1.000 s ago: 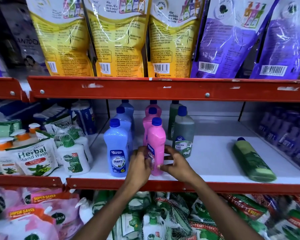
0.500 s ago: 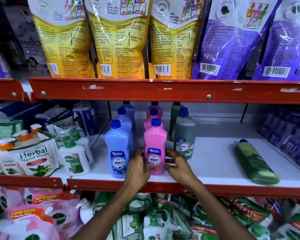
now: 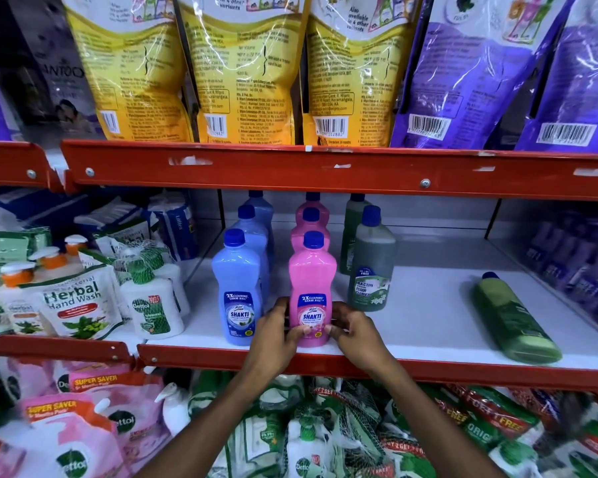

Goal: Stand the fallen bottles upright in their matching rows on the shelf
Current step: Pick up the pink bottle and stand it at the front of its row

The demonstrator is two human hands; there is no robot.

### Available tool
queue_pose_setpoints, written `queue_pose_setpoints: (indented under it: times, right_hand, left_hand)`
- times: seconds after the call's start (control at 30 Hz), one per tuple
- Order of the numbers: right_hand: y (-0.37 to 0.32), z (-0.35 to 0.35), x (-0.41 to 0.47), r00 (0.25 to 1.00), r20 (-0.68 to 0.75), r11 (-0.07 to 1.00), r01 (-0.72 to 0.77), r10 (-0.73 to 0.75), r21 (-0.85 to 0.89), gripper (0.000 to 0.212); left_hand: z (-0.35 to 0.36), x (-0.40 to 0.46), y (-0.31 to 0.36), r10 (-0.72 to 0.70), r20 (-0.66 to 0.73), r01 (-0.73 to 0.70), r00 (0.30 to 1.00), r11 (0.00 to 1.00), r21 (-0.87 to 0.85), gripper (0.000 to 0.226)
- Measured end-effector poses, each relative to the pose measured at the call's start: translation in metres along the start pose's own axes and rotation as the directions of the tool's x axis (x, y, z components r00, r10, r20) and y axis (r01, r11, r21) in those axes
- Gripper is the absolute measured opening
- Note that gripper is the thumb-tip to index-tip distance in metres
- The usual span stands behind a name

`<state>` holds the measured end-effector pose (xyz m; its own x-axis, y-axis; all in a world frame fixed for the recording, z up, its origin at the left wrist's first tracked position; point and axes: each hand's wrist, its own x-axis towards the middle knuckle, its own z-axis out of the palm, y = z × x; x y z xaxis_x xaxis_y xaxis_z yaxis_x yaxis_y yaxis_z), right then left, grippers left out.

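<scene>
Since a second ago the pink bottle (image 3: pixel 312 288) has turned to face label-forward and come to stand square at the front of its row, and both hands have slid down from its middle to its base. Largest in view, the white shelf (image 3: pixel 425 305) with its red front edge carries three rows of upright bottles running toward twelve o'clock: blue, pink and dark green. Both forearms rise from six o'clock, angling inward and meeting at the pink bottle near the shelf's front lip. At about four o'clock from it, well apart, the fallen green bottle (image 3: pixel 513 320) lies on its side, cap pointing toward eleven o'clock. At nine o'clock, just beside the pink bottle, stands the front blue bottle (image 3: pixel 238 288); at two o'clock stands the front dark green bottle (image 3: pixel 372 267). The left hand (image 3: pixel 273 336) cups the pink bottle's lower left side, fingers curled loosely around it and thumb pressed on the label. The right hand (image 3: pixel 354 331) mirrors it on the lower right side, fingers wrapped behind and thumb tip on the front, so the bottle is lightly gripped between them.
</scene>
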<state>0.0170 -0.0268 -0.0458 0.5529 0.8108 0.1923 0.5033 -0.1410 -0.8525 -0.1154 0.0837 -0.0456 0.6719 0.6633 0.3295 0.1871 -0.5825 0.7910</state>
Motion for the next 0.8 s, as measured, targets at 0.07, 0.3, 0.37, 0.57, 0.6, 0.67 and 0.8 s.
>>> queue_pose_setpoints:
  times: [0.07,0.3,0.37,0.57,0.6,0.67,0.8]
  right_hand:
    - [-0.001,0.0,-0.001,1.0,0.009,1.0,0.005,-0.005,0.002,0.036]
    - [-0.003,-0.002,-0.004,0.999,0.033,1.0,-0.01,0.009,0.016,0.036]
    - [-0.003,-0.003,-0.005,0.999,0.041,1.0,-0.014,0.013,0.025,0.037]
    - [-0.006,-0.01,-0.014,0.999,-0.041,0.996,-0.023,0.027,0.082,0.038]
    - [-0.006,-0.014,-0.018,0.994,-0.101,0.996,-0.027,0.036,0.09,0.038]
    - [-0.005,-0.025,-0.028,0.968,-0.246,0.994,-0.018,0.044,0.105,0.036]
    - [0.007,-0.069,-0.05,0.873,-0.488,0.994,0.032,0.025,0.109,0.029]
  left_hand:
    - [-0.001,-0.001,-0.001,-0.004,0.003,0.004,1.0,1.0,-0.005,0.049]
    - [-0.001,-0.003,-0.001,-0.008,0.019,0.008,1.0,1.0,0.004,0.049]
    - [-0.003,-0.004,0.0,-0.013,0.024,0.013,1.0,1.0,0.007,0.048]
    - [-0.011,-0.029,0.0,0.071,-0.142,-0.054,0.987,0.992,0.118,0.052]
    - [-0.012,-0.037,0.003,0.122,-0.206,-0.096,0.971,0.987,0.13,0.047]
    - [-0.01,-0.049,0.014,0.269,-0.291,-0.237,0.918,0.961,0.14,0.033]
    - [0.025,-0.046,0.046,0.473,-0.224,-0.445,0.852,0.88,0.166,0.015]
